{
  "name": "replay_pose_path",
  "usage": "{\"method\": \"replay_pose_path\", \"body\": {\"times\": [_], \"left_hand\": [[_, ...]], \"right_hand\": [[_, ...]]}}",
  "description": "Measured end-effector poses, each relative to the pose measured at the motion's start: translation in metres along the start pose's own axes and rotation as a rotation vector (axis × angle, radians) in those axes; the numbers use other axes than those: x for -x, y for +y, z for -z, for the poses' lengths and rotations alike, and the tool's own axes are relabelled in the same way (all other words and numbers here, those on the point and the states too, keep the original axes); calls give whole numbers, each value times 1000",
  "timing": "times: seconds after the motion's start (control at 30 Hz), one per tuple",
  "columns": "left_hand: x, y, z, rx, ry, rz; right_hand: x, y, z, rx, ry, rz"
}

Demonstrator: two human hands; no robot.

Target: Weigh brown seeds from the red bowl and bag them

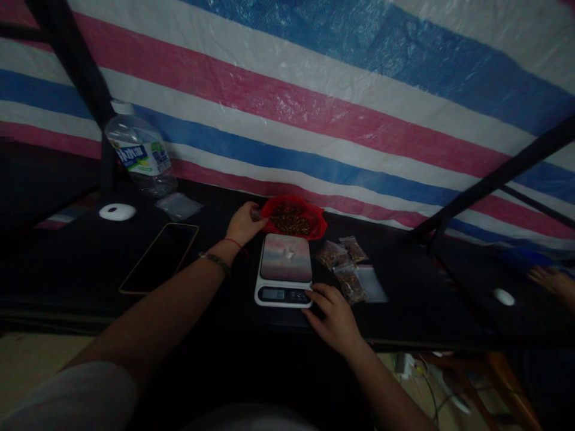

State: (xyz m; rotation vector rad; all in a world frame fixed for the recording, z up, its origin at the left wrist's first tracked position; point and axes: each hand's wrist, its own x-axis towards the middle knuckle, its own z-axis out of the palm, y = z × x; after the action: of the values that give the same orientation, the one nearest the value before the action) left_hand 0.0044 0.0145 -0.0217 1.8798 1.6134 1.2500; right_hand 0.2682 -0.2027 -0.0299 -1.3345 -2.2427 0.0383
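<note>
A white kitchen scale [284,263] with a small display and buttons lies in front of me, a small clear thing [288,254] on its plate. Behind it a red plastic bag [318,222] lies open, holding brown, grain-like bits [291,222]. My left hand [242,226] is closed at the bag's left edge, thumb and fingers pinching the rim; the exact hold is partly hidden. My right hand [333,314] rests at the scale's front right corner, fingers apart, a fingertip by the buttons. Right of the scale lie several small filled zip bags [349,283].
A flat zip bag [372,284] lies beside the filled ones. To the left are a phone [159,257], a white mouse-like object [117,212], clear zip bags [179,206] and a large plastic bottle [141,152]. Striped sheeting [314,90] hangs behind. Another person's hand [550,280] shows far right.
</note>
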Motion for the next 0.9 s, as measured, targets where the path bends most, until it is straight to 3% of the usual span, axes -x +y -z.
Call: {"method": "replay_pose_path", "body": {"times": [0.27,0.47,0.9], "left_hand": [[-1,-1,0,14,10,4],[-1,0,1,-4,6,17],[0,2,2,-65,-42,45]], "right_hand": [[-1,-2,3,2,-20,25],[-1,-2,3,23,41,33],[-7,-5,8,76,-120,21]]}}
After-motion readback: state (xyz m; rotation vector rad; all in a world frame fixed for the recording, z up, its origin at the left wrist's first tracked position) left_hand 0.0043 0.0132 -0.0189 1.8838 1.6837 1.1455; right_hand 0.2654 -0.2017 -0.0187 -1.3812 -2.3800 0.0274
